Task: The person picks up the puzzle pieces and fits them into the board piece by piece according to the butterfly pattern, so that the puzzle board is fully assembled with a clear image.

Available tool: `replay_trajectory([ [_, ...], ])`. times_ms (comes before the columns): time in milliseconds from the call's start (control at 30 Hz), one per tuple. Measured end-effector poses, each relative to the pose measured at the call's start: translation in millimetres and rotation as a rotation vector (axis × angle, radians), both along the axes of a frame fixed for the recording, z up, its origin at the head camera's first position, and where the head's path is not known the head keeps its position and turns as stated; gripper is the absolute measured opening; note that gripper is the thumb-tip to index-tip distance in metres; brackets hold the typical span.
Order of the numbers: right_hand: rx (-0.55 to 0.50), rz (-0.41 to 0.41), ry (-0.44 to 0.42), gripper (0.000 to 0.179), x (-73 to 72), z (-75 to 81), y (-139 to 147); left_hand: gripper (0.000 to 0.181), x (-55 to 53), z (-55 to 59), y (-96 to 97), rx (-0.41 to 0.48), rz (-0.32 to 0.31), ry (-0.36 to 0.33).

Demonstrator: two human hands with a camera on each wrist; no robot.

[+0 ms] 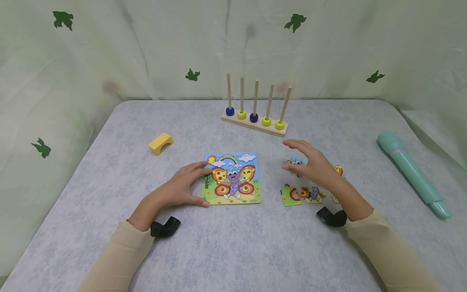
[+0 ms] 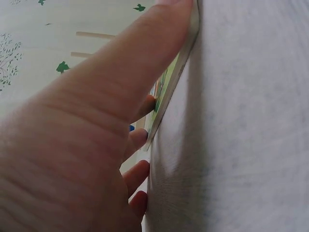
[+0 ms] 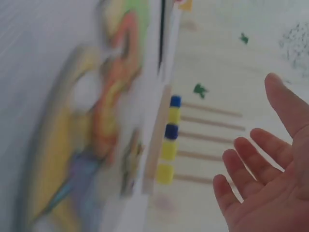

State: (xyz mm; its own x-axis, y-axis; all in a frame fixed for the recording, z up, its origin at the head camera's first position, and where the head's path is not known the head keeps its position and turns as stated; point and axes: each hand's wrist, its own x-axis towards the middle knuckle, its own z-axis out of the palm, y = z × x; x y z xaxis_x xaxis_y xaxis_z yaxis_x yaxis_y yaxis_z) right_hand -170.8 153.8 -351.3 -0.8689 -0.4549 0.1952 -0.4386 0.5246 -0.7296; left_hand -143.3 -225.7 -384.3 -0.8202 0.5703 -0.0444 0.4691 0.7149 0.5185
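A square butterfly puzzle board lies flat in the middle of the table. My left hand rests at its left side, thumb by the near corner and relaxed fingers spread along the edge. In the left wrist view the thumb lies against the board's rim. My right hand hovers over loose puzzle pieces, thumb and fingers apart with nothing between them. Below it lie a green corner piece and a piece with a purple body. A blue piece shows behind the thumb; others are partly hidden by the wrist.
A wooden peg stand with blue and yellow beads stands at the back. At left lies a yellow arch block. A teal toy microphone lies along the right side. A pale curtain hangs behind the table.
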Motion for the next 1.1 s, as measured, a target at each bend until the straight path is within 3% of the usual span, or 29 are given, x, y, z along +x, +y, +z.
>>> replay_trajectory([
  [367, 0.04, -0.017, -0.119, 0.07, -5.8, -18.5, 25.6, 0.089, -0.4, 0.0, 0.3, -0.007, -0.002, 0.001],
  [600, 0.17, -0.022, -0.206, 0.075, -12.4, -28.7, 33.4, 0.089, -0.3, -1.2, 0.5, -0.007, 0.002, -0.004],
  [1100, 0.298, 0.022, -0.2, 0.066, -15.1, -31.5, 42.3, 0.089, 0.1, -2.0, -0.5, -0.007, 0.004, -0.002],
])
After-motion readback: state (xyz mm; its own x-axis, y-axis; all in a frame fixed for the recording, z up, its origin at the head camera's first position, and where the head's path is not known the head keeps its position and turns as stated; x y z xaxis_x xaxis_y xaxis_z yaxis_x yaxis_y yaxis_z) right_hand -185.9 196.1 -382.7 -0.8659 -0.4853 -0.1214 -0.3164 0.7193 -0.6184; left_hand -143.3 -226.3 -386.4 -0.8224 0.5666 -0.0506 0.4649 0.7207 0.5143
